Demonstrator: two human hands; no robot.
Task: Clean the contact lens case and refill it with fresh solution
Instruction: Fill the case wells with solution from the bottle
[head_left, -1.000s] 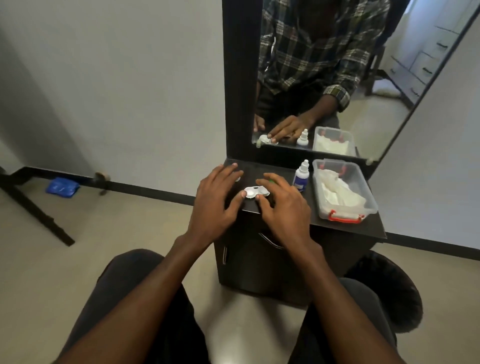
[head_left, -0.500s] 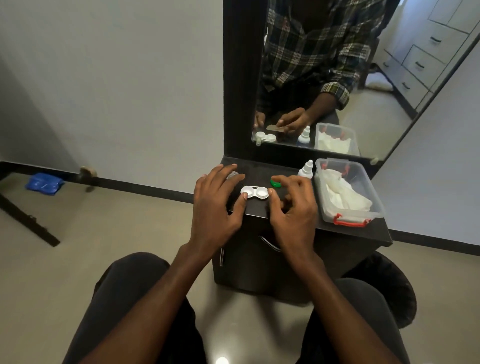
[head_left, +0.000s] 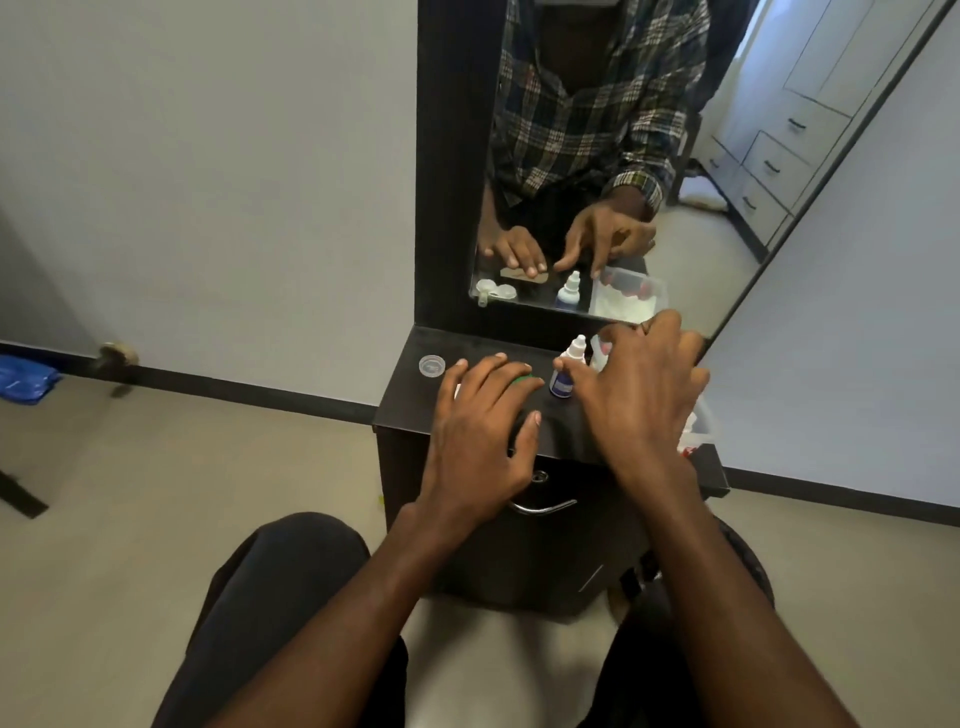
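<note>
On the dark cabinet top (head_left: 410, 410) my left hand (head_left: 483, 431) lies flat with straight fingers and covers the contact lens case, which I cannot see. A green cap (head_left: 525, 382) peeks out beside its fingertips. A clear round cap (head_left: 431, 365) lies apart at the far left of the top. The small solution bottle (head_left: 569, 371), white with a blue label, stands upright between my hands. My right hand (head_left: 644, 395) hovers with spread fingers over the clear plastic box (head_left: 705, 415), its thumb close to the bottle, holding nothing.
A tall mirror (head_left: 597, 156) stands at the back of the cabinet and reflects my hands and the bottle. The box has red clips and white tissue inside, mostly hidden. A drawer handle (head_left: 543, 506) sits below the front edge. Bare floor lies to the left.
My right hand has left the lens case and moved right, over the plastic box beside the bottle. My left hand has slid over the case and now hides it.
</note>
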